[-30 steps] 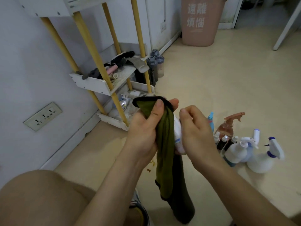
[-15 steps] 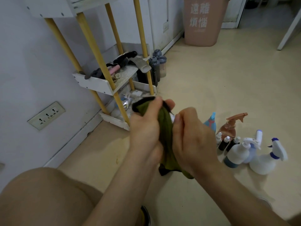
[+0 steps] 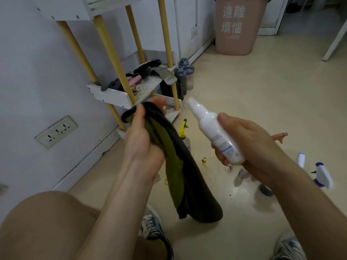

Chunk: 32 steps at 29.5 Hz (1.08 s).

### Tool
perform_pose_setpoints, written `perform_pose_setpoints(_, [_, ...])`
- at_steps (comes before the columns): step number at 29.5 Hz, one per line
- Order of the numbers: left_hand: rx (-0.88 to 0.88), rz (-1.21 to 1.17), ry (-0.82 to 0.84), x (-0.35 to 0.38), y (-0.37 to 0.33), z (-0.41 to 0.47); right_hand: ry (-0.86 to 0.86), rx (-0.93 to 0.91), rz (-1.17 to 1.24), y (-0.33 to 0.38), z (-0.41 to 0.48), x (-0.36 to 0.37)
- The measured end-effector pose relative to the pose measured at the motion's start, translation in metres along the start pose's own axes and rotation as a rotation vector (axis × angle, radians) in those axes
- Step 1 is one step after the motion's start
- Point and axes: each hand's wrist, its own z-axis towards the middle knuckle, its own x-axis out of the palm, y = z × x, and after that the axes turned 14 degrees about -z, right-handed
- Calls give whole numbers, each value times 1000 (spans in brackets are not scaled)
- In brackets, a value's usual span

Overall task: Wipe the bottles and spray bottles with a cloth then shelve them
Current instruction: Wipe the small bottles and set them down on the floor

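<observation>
The shelf point(image 3: 120, 96) stands against the wall, two low tiers in view. One green cloth point(image 3: 180, 166) hangs long and downward from the left hand point(image 3: 142, 139), fingers clenched around its top. One white spray bottle point(image 3: 214, 130) sits in the right hand point(image 3: 249, 147), gripped round its lower half, long axis tilted, nozzle pointing up-left toward the shelf. Maybe five more bottles point(image 3: 323, 175) on the floor, partly hidden.

1 view only — a wide-angle camera on the person's head, looking forward and down. Both hands point(image 3: 187, 145) sit close, mid-frame, forearms running in from the bottom edge. Beyond them lies the floor point(image 3: 253, 91); the wall point(image 3: 33, 72) and shelf point(image 3: 112, 94) stand left — edges curve.
</observation>
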Motion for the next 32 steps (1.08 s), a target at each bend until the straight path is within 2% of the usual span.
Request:
perform_pose_setpoints(2, [35,207,10,3,12,-7,-46,-58,-21,3,-1,15])
perform_pose_setpoints(5, [13,272,53,13,24,-18,-93,-159,-126,-3,-3,49])
perform_pose_setpoints(9, [4,253,100,10,27,-24,-329,-256,-198,-11,-3,67])
perform_pose_setpoints(13, [66,433,252,7,42,-33,-536,-251,-223,-11,3,52])
perform_pose_setpoints(16, [75,508,356,4,48,-35,-510,-96,-37,-10,10,40])
perform_pose_setpoints(19, [121,566,323,4,52,-42,-447,11,243,-6,11,30])
perform_pose_setpoints(22, [184,512,195,5,53,-40,-367,-34,263,-5,6,29])
perform_pose_setpoints(25, [178,436,170,4,48,-32,-269,-63,296,-4,2,33])
perform_pose_setpoints(28, [125,480,217,0,46,-29,-304,-55,367,-3,3,31])
perform_pose_setpoints(32, [-5,485,196,-6,52,-28,-357,-67,594,2,7,24])
